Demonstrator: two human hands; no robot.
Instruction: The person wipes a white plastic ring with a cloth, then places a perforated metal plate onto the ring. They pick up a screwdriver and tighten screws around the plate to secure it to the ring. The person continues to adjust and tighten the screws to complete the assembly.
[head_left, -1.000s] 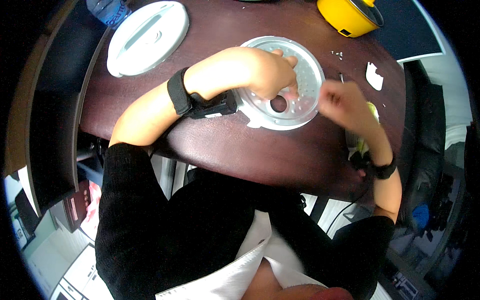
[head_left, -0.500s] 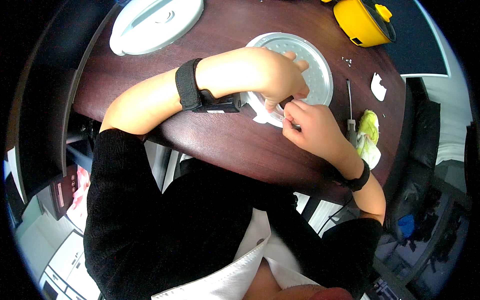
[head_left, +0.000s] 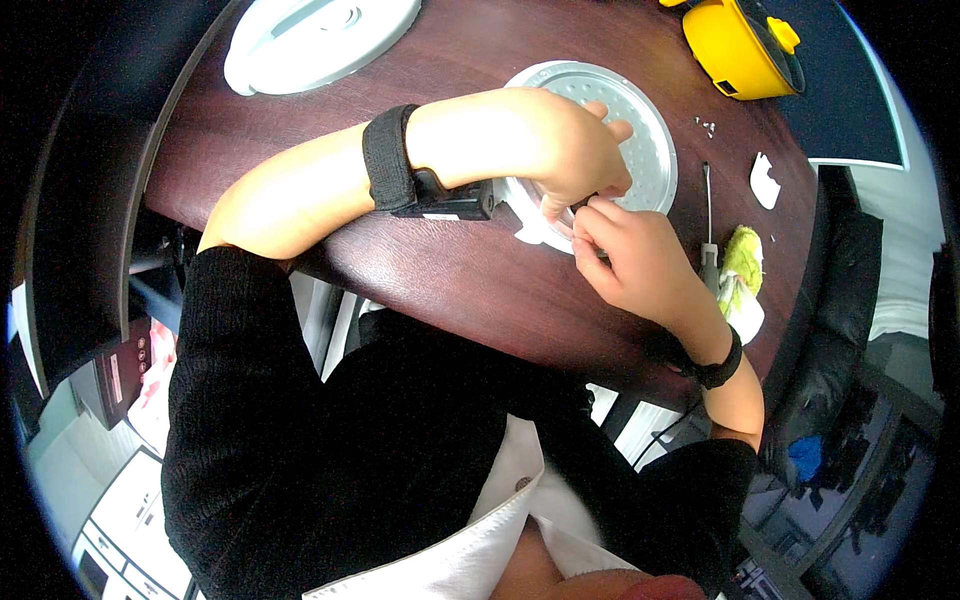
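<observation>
Near the front edge of the table (head_left: 470,290), just ahead of me, the silver disc (head_left: 648,125) lies flat, its near part mostly covered by my hands. My left hand (head_left: 580,165) reaches across it, wrist bent, fingers spread: two stick out over the dotted face, while the thumb points down toward the near rim. I judge that such a spread is for steadying, since a smooth disc could slide or turn on this surface. My right hand (head_left: 635,255) comes in from the near right, fingers curled with the tips drawn close, just beside the left ones; whether they pinch something small or only press on the disc I cannot tell, because my own hands hide it. To the right lie the screwdriver (head_left: 709,210) and the cloth (head_left: 741,265), side by side, seemingly put there for an easy reach. Beyond them are a white scrap (head_left: 764,182) and some tiny bits (head_left: 707,127), the bits grouped perhaps so none goes astray. The yellow pot (head_left: 735,50) and the white lid (head_left: 320,60) sit well apart from the disc, probably to leave my arms room.
</observation>
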